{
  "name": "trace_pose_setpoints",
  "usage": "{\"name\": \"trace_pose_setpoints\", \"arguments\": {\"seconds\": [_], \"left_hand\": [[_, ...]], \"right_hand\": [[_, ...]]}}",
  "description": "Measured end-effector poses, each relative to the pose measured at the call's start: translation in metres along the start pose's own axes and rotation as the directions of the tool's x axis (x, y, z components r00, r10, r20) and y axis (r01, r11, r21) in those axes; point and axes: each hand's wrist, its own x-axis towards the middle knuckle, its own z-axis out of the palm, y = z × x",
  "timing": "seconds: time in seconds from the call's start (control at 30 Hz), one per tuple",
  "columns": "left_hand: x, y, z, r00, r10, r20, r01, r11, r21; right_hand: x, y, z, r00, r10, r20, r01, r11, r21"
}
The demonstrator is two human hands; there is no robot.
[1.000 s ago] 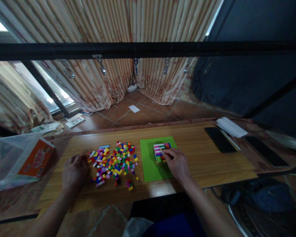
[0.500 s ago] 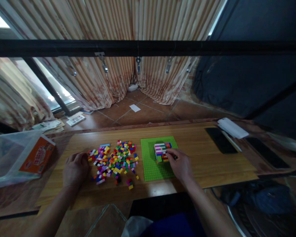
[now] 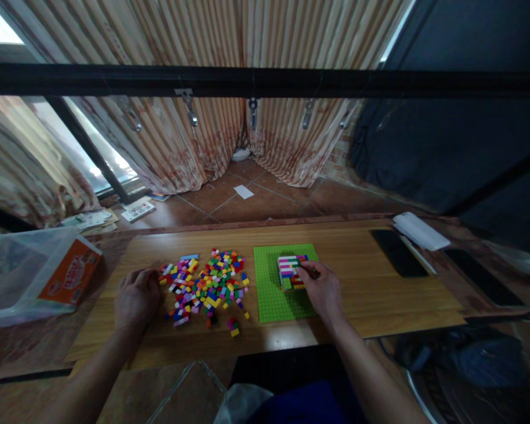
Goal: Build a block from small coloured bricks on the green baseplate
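On the green baseplate (image 3: 268, 303) stands a low, layered block of toy bricks (image 3: 287, 266) in white, pink, purple, green and red stripes. Thumb and forefinger of my right hand (image 3: 327, 291) are pinched together at its right side; anything between them is too small to make out. A loose pile of small colored bricks (image 3: 212, 288) spreads over the table left of the baseplate. At the pile's left edge my left hand (image 3: 136, 297) rests on the wood with its fingers curled in, their tips hidden from me.
The wooden table (image 3: 380, 312) carries a black phone (image 3: 400, 253) and a white pen-like stick (image 3: 419, 256) at the right. Beyond its left end sits a clear plastic bin (image 3: 22, 265) with an orange label. A dark rail (image 3: 265, 81) crosses in front of the curtains.
My view has shifted slightly. My right hand stays at the brick block with its fingers moved a little, while my left hand keeps its place beside the pile.
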Motion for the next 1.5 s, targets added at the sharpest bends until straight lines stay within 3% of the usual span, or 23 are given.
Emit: {"name": "trace_pose_setpoints", "arguments": {"seconds": [1.13, 1.3, 1.5], "left_hand": [[0.0, 0.002, 0.0, 0.999, -0.038, -0.004, 0.038, 0.999, -0.032], [-0.001, 0.003, -0.001, 1.0, -0.018, -0.017, 0.017, 0.999, -0.04], [-0.001, 0.003, 0.002, 0.999, -0.043, -0.02, 0.042, 0.998, -0.04]], "right_hand": [[0.003, 0.009, 0.008, 0.998, 0.053, 0.04, -0.058, 0.987, 0.149], [0.004, 0.005, -0.002, 0.992, 0.122, 0.044, -0.13, 0.954, 0.269], [-0.015, -0.006, -0.017, 0.997, 0.063, -0.05, -0.047, 0.961, 0.271]]}}
